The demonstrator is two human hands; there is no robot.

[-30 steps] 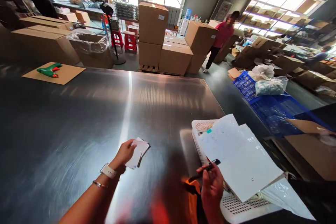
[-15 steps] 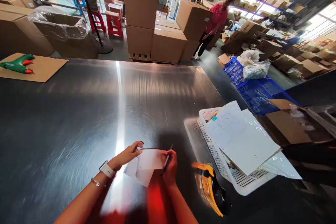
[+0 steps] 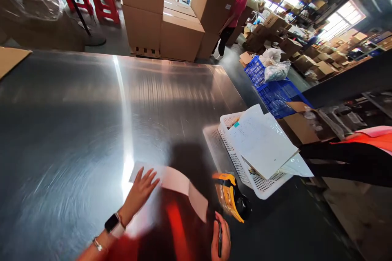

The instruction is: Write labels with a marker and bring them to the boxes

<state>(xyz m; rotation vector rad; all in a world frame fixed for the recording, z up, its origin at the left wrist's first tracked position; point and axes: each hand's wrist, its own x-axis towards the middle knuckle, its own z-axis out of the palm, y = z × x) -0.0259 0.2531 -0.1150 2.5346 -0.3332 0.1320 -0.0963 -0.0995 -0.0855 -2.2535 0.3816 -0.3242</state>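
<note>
A strip of white paper labels [image 3: 175, 180], creased into sections, lies curved across the shiny metal table [image 3: 92, 130]. My left hand [image 3: 141, 191], with a watch at the wrist, rests on the strip's left end, fingers spread. Just past the strip's right end is my right hand [image 3: 223, 237], curled around a slim black pen [image 3: 219, 239]; its tip cannot be made out. A yellow and black tape dispenser [image 3: 233, 200] lies close to the right hand, on the far side.
A white perforated basket [image 3: 263, 193] at the right holds papers [image 3: 261, 142]. Cardboard boxes [image 3: 180, 34] stand beyond the table, with a person in a pink top [image 3: 238, 6] beside them. Blue crates [image 3: 280, 96] are at right; a red-orange garment [image 3: 373, 138] shows at the right edge.
The paper has unfolded from between my hands into a long strip on the table. My left hand has flattened onto it; my right hand has moved off, nearer me. The view has swung right.
</note>
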